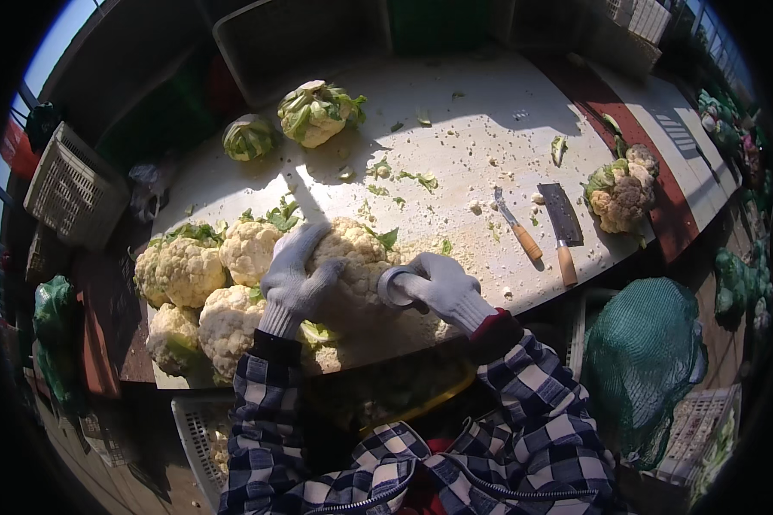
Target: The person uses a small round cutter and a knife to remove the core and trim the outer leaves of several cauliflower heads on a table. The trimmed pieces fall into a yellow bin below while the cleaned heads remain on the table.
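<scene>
A cauliflower head (pixel 354 257) stands at the near side of the white table, its lower part in shadow. My gloved left hand (pixel 299 277) grips its left side with the thumb across the curds. In my right hand (pixel 435 283), also gloved, is a pale ring-shaped tool (pixel 396 287), held against the right side of the same head. The exact kind of tool cannot be told. Close to my left hand, several cauliflower heads (pixel 190 270) sit grouped, some with green leaves. Pale crumbs (pixel 454 254) lie on the table by my right hand.
A wooden-handled knife (pixel 522 238) and a cleaver (pixel 562 225) lie at the right. A browned cauliflower (pixel 623 190) rests beyond them. Two leafy heads (pixel 315 112) stand at the back. A green mesh sack (pixel 644 360) and plastic crates (pixel 71 187) flank the white table (pixel 451 148).
</scene>
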Demonstrator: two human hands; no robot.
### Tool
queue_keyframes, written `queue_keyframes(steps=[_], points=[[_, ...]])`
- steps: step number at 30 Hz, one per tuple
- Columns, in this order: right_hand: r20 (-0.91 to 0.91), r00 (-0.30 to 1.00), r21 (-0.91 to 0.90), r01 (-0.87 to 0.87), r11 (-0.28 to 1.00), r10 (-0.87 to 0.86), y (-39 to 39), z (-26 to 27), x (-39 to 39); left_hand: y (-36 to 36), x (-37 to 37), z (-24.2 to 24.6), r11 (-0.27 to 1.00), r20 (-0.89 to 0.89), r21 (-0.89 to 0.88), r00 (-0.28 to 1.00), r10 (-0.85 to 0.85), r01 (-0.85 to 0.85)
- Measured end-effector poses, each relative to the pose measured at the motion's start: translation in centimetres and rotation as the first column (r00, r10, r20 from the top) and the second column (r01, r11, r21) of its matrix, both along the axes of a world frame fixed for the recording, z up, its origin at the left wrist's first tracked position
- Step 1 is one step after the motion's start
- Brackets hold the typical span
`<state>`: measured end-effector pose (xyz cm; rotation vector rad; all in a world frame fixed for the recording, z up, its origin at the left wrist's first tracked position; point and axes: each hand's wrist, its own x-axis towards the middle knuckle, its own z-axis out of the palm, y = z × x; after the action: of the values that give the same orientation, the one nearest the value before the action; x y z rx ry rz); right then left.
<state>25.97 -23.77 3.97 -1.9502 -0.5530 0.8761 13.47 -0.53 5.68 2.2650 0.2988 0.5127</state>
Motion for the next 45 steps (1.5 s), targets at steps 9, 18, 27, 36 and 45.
queue_keyframes(steps=[9,18,27,36,45], points=[[0.188,0.981,-0.001,0.052,0.999,-0.051,-1.1,-1.7,-2.7,1.1,0.1,-0.4,0.996,-0.035,0.011,0.996,0.086,-0.086],[0.078,0.987,0.189,0.124,0.974,-0.141,-0.1,-0.5,-0.9,0.5,-0.1,0.1,0.99,-0.084,0.094,0.99,0.111,-0.103],[0.119,0.978,0.082,0.161,0.984,-0.17,1.0,0.2,0.1,0.3,0.0,0.4,0.996,-0.069,0.063,0.996,0.065,-0.061],[-0.041,0.969,0.3,0.244,0.922,-0.243,1.3,-0.2,1.9,0.1,-0.3,0.0,0.976,0.052,0.216,0.998,-0.02,0.008],[0.07,0.98,0.292,0.157,0.943,-0.185,2.5,1.5,1.8,0.2,-0.7,0.0,0.978,0.049,0.207,0.998,-0.045,0.034]])
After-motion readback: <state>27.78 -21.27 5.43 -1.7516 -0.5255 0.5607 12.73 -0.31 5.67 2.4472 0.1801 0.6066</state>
